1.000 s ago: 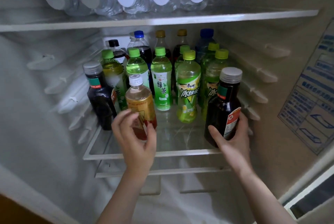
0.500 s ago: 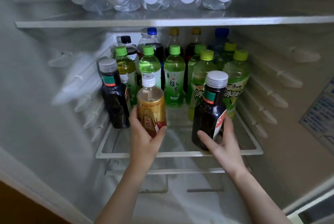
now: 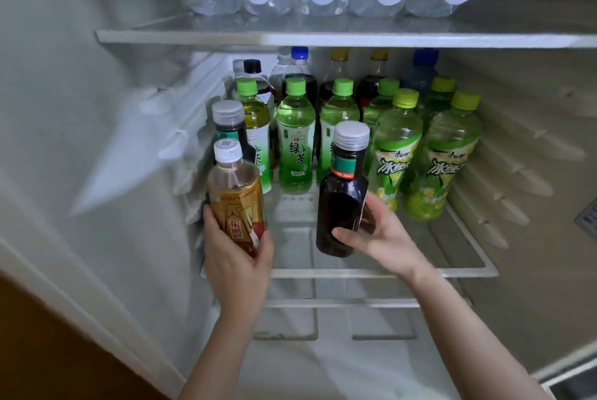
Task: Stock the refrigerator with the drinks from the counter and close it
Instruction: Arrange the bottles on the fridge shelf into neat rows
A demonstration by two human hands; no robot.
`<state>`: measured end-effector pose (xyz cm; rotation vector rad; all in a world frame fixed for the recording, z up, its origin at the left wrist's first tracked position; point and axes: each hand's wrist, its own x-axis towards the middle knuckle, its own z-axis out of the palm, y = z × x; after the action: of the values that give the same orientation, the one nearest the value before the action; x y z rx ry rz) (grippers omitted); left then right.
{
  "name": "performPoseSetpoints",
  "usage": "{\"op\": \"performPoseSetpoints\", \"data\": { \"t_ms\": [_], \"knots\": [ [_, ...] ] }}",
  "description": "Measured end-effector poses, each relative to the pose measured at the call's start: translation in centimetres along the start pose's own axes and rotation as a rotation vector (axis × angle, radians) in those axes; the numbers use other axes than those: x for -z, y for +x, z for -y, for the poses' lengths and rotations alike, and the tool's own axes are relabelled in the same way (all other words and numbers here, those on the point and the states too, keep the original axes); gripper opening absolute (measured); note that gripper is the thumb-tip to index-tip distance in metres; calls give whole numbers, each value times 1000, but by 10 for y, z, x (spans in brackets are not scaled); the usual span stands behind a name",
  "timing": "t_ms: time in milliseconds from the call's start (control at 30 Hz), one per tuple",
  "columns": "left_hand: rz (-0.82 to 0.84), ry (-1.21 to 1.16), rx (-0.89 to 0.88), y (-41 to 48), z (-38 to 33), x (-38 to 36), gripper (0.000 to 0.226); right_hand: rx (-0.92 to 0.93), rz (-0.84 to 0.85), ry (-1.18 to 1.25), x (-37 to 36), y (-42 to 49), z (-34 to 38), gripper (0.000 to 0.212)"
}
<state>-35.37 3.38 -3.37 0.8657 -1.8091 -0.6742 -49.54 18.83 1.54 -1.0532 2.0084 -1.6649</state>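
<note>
Inside the open refrigerator (image 3: 80, 108), a left hand (image 3: 237, 267) curls its fingers round a gold-labelled bottle (image 3: 237, 205) and a right hand (image 3: 378, 234) round a dark bottle (image 3: 342, 202), gripping low on smooth, probably heavy, rigid bodies, seemingly just above the glass shelf (image 3: 420, 273) front.

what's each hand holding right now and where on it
The left hand grips the gold-labelled bottle around its lower body; the right hand grips the dark bottle around its lower body, thumb across the front.
</note>
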Motion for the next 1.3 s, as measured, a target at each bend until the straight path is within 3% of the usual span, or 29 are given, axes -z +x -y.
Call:
{"op": "performPoseSetpoints", "data": {
  "t_ms": [67, 133, 200, 333, 467, 533, 667, 733, 800, 867, 967, 1067, 1300],
  "knots": [
    [-2, 1, -20, -2, 2, 2, 97, 20, 127, 35, 6, 6, 7, 62],
    [-8, 12, -50, -6, 4, 2, 94, -14, 112, 83, 5, 6, 12, 70],
    [-13, 22, -54, -8, 5, 2, 92, -10, -17, 40, -4, -1, 14, 72],
    [-24, 65, -89, -8, 3, -1, 89, 98, -418, -392, -31, -13, 18, 87],
    [-20, 71, -97, -6, 2, 1, 85, 86, -595, -548, -51, -8, 17, 90],
    [-3, 61, -88, -7, 1, 3, 85, 63, -603, -487, -51, -4, 13, 81],
    [22, 77, -83, -5, 4, 5, 87, 72, -357, -26, -35, 2, 8, 63],
    [28, 90, -90, -4, 5, 5, 87, 79, -324, 89, -29, 0, 4, 58],
    [32, 103, -107, -4, 5, 6, 85, 85, -426, -13, -32, -7, -1, 57],
    [34, 116, -122, -3, 6, 8, 83, 126, -564, -263, -41, -16, -6, 55],
    [33, 135, -137, -2, 8, 8, 84, 166, -663, -482, -63, -26, -10, 72],
    [33, 151, -136, -2, 10, 7, 85, 111, -703, -595, -82, -22, -11, 90],
    [80, 136, -114, -3, 11, 8, 89, -31, -701, -634, -86, 4, -11, 87]
  ]
}}
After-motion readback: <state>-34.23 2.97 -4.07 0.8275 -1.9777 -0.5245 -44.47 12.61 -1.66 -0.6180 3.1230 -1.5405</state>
